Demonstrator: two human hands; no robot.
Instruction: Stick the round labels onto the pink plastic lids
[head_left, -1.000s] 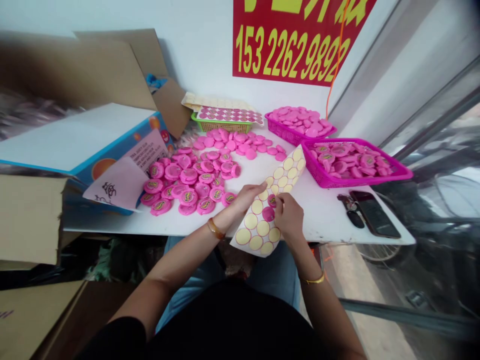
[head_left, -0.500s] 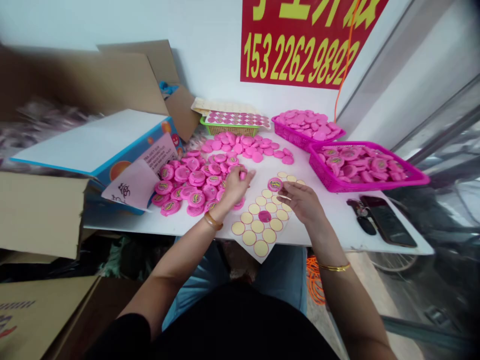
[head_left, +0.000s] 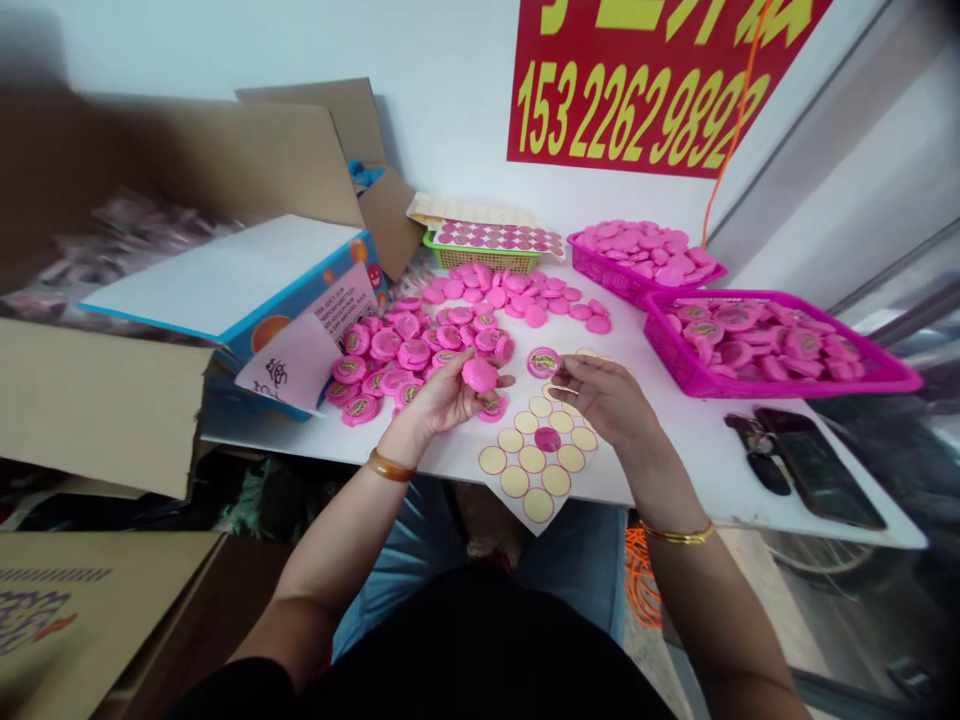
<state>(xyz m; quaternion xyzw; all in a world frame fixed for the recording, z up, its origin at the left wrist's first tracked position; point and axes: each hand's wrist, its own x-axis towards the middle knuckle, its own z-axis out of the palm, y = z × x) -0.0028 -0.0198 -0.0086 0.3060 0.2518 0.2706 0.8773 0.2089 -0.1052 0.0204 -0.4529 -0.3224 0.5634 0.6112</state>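
Sticker [head_left: 544,363], pinched in right hand [head_left: 611,400], sits between the 2 hands, left hand [head_left: 442,398] gripping pink disc [head_left: 479,374].

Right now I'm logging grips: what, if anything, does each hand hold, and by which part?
Left hand: a pink disc, around its rim. Right hand: a round sticker, by its edge.

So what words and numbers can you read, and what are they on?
"153 2262 9892": red sign; characters above cut off.
"AMAZING", probably: sticker in right hand; rest too small.
Pink paper: print and scribble too blurred.
Pink cases, back stickers: too small.
Cardboard box, lower left: marks unreadable.
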